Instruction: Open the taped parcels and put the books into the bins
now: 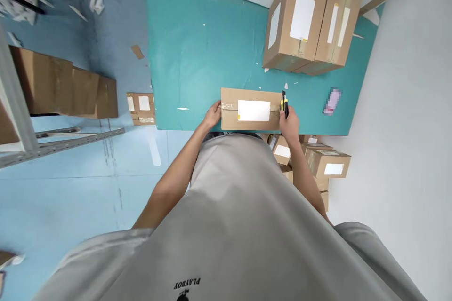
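A small brown cardboard box (231,120) with a white label and clear tape lies at the near edge of the teal table (197,56). My left hand (213,115) grips the box's left end, fingers curled on it. My right hand (289,120) is closed round a yellow and black utility knife (284,103), whose tip sits at the box's right end.
Two large taped boxes (310,23) stand at the table's far right, by white sheets with writing. A small pink item (332,101) lies to the right. Several small boxes (326,162) are piled on the floor under the table's right side. Flattened cartons (63,87) and a labelled box (141,108) sit left.
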### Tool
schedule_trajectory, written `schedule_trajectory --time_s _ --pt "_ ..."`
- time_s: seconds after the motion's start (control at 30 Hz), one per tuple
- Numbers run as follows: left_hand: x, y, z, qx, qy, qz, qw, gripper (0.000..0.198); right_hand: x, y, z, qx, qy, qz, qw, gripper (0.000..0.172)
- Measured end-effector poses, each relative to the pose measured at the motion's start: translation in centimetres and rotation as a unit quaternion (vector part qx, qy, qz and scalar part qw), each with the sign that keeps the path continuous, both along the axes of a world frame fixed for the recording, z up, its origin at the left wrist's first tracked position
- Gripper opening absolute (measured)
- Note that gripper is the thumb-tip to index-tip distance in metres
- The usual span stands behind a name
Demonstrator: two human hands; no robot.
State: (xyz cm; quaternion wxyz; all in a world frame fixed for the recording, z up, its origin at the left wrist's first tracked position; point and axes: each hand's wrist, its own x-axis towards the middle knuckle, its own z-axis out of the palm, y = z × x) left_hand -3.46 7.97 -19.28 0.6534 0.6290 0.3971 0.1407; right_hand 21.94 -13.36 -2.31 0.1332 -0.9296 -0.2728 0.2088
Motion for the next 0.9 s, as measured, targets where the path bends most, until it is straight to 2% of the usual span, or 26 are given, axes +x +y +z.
schedule_trajectory --time_s 0.03,0.1,0.2,0.3,0.37,0.47,0.6,0.7,0.9 --pt "0.1 -0.1 -0.1 -0.014 0.009 0.002 1.000 0.063 -0.4 0.2 0.3 -0.018 -0.016 0.018 1.000 0.049" --pt "-0.6 -0.1 0.9 -0.015 0.012 0.020 1.000 0.063 -1.2 0.6 1.1 -0.034 -0.059 0.057 0.996 0.054" --pt "-2.7 -0.2 4.2 0.039 -0.035 0.019 0.998 0.067 -2.6 1.7 3.0 -0.032 -0.109 0.133 0.985 0.056" --pt "-4.0 -0.5 7.6 0.116 -0.057 -0.033 0.991 0.065 -4.4 3.9 5.3 -0.047 -0.071 0.250 0.965 0.055" --pt "-4.1 -0.7 8.8 0.140 -0.046 -0.065 0.987 0.063 -5.8 5.9 6.6 -0.088 -0.038 0.334 0.938 0.053" --pt "-3.8 -0.8 8.8 0.118 -0.034 -0.087 0.989 0.062 -7.4 8.6 7.8 -0.172 -0.030 0.431 0.885 0.052" --pt "-3.5 -0.7 7.6 0.076 -0.051 -0.087 0.992 0.060 -8.2 10.6 8.0 -0.233 -0.057 0.495 0.835 0.051" --pt "-3.5 -0.7 7.2 0.058 -0.064 -0.080 0.993 0.057 -8.2 11.1 7.8 -0.249 -0.073 0.511 0.820 0.050" --pt "-3.4 -0.8 7.4 0.042 -0.074 -0.074 0.994 0.057 -8.2 11.6 7.7 -0.258 -0.075 0.517 0.813 0.049"
